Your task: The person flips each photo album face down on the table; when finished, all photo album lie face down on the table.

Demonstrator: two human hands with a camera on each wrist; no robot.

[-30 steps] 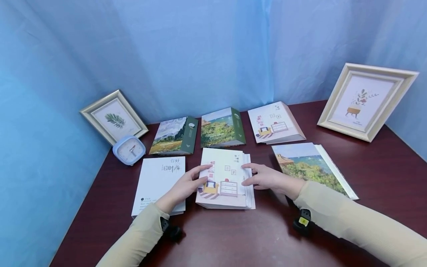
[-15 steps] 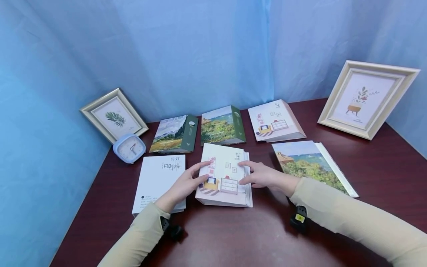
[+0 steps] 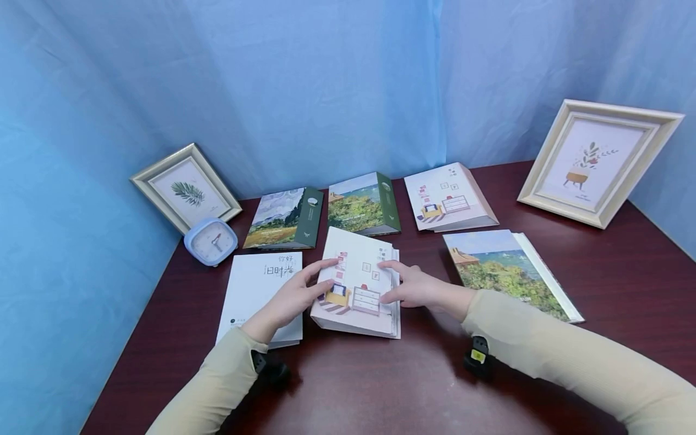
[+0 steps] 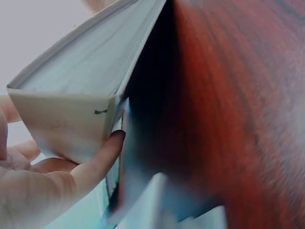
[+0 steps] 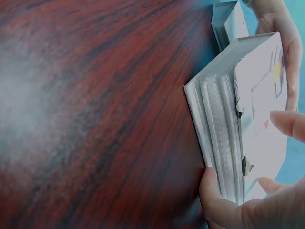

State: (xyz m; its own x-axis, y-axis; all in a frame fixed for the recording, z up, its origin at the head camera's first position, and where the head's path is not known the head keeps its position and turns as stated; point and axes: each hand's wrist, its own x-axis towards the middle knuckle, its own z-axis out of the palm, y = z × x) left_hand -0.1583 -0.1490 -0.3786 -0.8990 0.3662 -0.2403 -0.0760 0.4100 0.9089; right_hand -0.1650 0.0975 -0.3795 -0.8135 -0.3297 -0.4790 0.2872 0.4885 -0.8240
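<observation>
Both hands hold a thick photo album (image 3: pixel 356 275) with a white cover drawn with a chair and a chest of drawers. My left hand (image 3: pixel 288 302) grips its spine side; in the left wrist view a finger (image 4: pixel 107 152) of it reaches round the lower edge of the spine. On the opposite side, my right hand (image 3: pixel 417 287) grips the page edge. In the right wrist view its fingers lie on the cover, with another digit at the bottom board. That view also shows chipped spots (image 5: pixel 247 165) along the cover's edge. The album is slightly turned, near the middle of the table.
A white album (image 3: pixel 266 290) lies left of the hands, and a landscape-covered album (image 3: pixel 505 272) lies to the right. Behind are two green-spined albums (image 3: pixel 283 217) and another white one (image 3: pixel 451 196). A blue clock (image 3: pixel 211 241) and two picture frames (image 3: pixel 600 160) stand at the sides.
Both hands have shifted a little left with the album, and it has turned slightly clockwise. Its far edge shows higher in view, and less of the pages sticks out at the right side.
</observation>
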